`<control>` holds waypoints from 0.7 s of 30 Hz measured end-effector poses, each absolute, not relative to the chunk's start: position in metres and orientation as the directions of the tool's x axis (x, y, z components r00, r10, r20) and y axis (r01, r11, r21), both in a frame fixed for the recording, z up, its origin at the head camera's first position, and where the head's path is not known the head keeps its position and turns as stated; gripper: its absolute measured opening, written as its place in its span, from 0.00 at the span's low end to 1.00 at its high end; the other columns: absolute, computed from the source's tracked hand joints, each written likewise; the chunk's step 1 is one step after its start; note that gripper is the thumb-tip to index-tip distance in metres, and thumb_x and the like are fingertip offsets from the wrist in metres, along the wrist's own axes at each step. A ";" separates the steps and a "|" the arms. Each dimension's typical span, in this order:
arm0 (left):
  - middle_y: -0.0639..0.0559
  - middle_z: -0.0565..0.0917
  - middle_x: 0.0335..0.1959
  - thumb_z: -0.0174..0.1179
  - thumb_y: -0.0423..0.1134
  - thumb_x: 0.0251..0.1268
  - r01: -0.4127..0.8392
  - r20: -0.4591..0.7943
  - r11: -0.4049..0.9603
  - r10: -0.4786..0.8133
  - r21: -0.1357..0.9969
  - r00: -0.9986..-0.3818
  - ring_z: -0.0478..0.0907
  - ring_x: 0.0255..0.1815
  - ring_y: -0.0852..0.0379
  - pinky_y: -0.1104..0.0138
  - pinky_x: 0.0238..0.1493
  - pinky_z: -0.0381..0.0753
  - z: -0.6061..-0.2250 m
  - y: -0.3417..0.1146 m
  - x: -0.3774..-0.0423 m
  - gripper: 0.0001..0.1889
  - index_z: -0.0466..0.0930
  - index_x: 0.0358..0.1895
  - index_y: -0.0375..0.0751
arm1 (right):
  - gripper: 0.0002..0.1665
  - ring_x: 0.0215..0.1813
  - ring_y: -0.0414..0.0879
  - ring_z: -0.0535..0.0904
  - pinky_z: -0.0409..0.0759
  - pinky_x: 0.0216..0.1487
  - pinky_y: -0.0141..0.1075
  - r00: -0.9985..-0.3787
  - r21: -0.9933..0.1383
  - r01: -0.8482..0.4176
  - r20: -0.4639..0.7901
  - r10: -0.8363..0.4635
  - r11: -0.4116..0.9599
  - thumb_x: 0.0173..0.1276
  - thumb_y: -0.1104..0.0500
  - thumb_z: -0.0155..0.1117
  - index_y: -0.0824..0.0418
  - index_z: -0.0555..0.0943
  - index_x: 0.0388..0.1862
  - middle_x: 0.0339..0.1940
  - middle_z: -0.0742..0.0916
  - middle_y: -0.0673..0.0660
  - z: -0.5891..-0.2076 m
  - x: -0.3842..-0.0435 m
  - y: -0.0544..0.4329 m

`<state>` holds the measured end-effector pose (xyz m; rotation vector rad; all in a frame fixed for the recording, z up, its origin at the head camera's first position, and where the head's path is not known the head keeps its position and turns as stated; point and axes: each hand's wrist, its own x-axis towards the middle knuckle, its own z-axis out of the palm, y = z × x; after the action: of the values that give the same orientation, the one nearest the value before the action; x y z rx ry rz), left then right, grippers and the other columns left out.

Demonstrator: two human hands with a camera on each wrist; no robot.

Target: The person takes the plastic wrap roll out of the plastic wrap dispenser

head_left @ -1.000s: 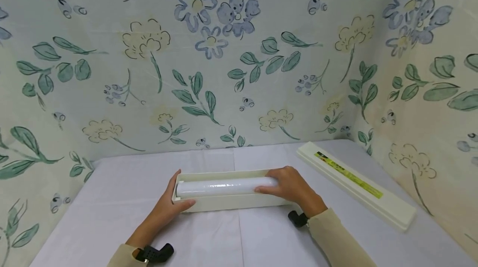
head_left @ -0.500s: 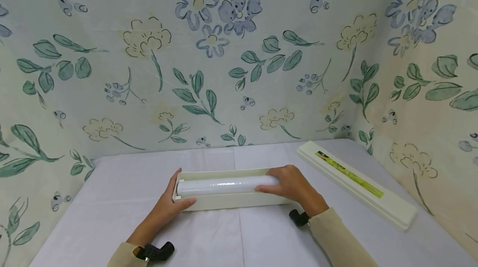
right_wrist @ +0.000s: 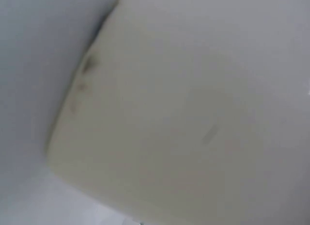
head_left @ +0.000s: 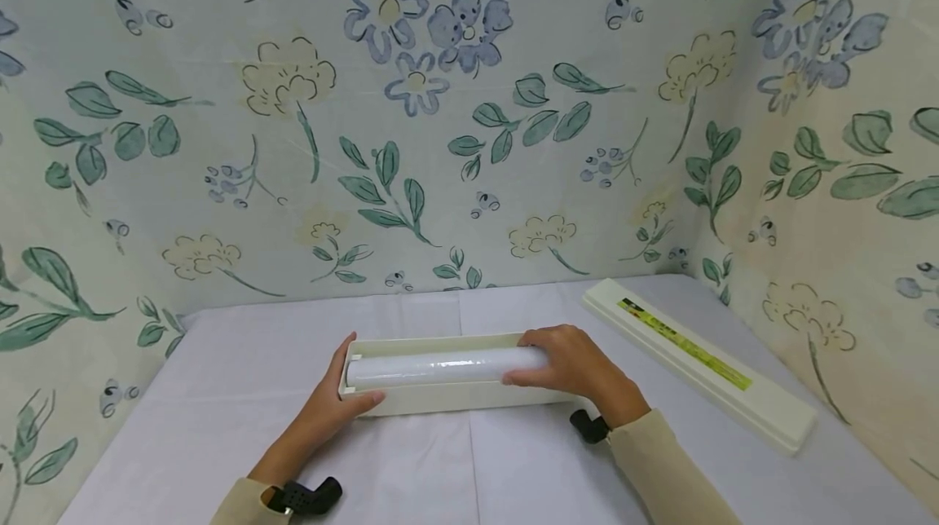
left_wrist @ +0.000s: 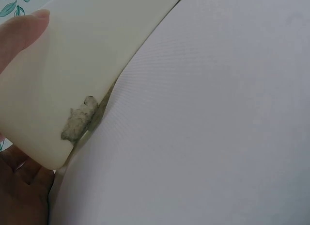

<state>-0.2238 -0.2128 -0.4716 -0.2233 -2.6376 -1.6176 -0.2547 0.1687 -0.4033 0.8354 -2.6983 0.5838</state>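
Note:
A long cream box (head_left: pixel 455 399) lies across the middle of the white-covered table, its top side uncovered. Inside it is a shiny white roll of plastic wrap (head_left: pixel 433 367). My left hand (head_left: pixel 330 399) grips the box's left end, thumb on the front wall and fingers around the end. In the left wrist view the thumb (left_wrist: pixel 29 31) presses that wall, above a grey worn patch (left_wrist: pixel 80 120). My right hand (head_left: pixel 575 370) holds the roll's right end, thumb along its front side and fingers toward the back wall. The hand covers that end of the roll.
A long cream lid (head_left: pixel 704 370) with a yellow-green label lies slanted on the table at the right. Flower-patterned cloth (head_left: pixel 440 142) walls the back and sides. The white tablecloth (head_left: pixel 396 468) has a crease down its middle.
Both hands keep their places on the box and roll. The view has shifted very slightly; nothing else has visibly moved.

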 end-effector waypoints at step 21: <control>0.44 0.60 0.72 0.69 0.48 0.55 0.150 0.112 0.431 0.112 0.890 -0.987 0.65 0.65 0.42 0.40 0.65 0.60 -0.469 -0.213 -0.221 0.55 0.37 0.78 0.58 | 0.37 0.42 0.37 0.80 0.78 0.37 0.32 -0.839 -0.505 -0.530 0.195 -0.509 0.681 0.45 0.32 0.75 0.44 0.84 0.55 0.54 0.85 0.45 -0.396 -0.255 0.173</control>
<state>-0.2213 -0.2131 -0.4692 -0.2405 -2.6271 -1.6392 -0.2545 0.1734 -0.3963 0.8792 -2.8452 0.8730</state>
